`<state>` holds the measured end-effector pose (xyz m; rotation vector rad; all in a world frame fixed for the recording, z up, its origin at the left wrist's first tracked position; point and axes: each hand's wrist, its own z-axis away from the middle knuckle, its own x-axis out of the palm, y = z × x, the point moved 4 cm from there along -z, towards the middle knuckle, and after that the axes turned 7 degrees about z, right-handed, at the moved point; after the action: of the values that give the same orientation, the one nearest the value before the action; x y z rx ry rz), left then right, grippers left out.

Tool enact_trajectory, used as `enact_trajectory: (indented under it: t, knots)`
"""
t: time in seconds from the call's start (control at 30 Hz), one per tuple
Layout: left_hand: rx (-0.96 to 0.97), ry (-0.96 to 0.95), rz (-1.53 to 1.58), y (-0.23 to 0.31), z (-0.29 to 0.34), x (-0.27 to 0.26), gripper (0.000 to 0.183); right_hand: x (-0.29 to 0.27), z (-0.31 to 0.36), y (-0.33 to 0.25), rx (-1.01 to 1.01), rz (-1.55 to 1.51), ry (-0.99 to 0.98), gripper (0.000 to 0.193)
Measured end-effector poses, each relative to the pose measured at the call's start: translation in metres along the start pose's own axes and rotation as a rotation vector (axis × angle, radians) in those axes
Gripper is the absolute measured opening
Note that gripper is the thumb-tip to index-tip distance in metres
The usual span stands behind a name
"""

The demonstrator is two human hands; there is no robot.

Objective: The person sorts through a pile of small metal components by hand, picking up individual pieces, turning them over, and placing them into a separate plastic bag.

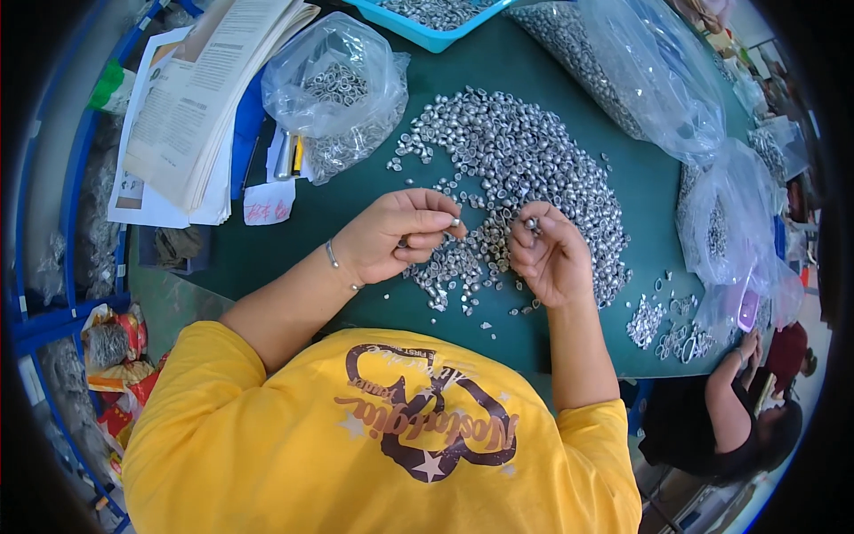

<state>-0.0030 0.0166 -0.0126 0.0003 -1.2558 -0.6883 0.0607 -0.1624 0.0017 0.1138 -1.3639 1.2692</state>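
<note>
A wide heap of small, shiny silver metal pieces (543,142), rounded and cap-like, is spread over the green table (338,276). Over the near side of the heap, my left hand (396,233) pinches one small silver metal piece (456,222) between thumb and forefinger. Its other fingers are curled in. My right hand (553,258), a short way to the right, has its fingers curled around another small metal piece (532,224) at the fingertips. Whether more pieces lie inside either palm is hidden. Looser pieces are scattered below and between the hands.
At the far left lie a clear bag of ring-like metal parts (336,98) and a stack of papers (191,116). A blue tray (436,36) stands at the far edge. Filled plastic bags (654,71) and small part piles (645,322) line the right. Another person (712,418) sits lower right.
</note>
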Motion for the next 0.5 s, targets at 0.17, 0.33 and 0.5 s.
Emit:
enact_trajectory:
  t: [0.17, 0.33, 0.5]
  knots:
    - [-0.002, -0.004, -0.009, -0.001, 0.001, 0.0, 0.012, -0.013, 0.01, -0.007, -0.023, 0.27, 0.115, 0.017]
    - [0.001, 0.026, -0.037, -0.001, 0.001, 0.002, 0.013, -0.02, 0.024, -0.006, 0.036, 0.405, 0.141, 0.015]
    - [-0.021, 0.05, -0.275, -0.007, -0.013, 0.017, 0.01, -0.025, 0.033, -0.002, 0.058, 0.155, 0.05, 0.014]
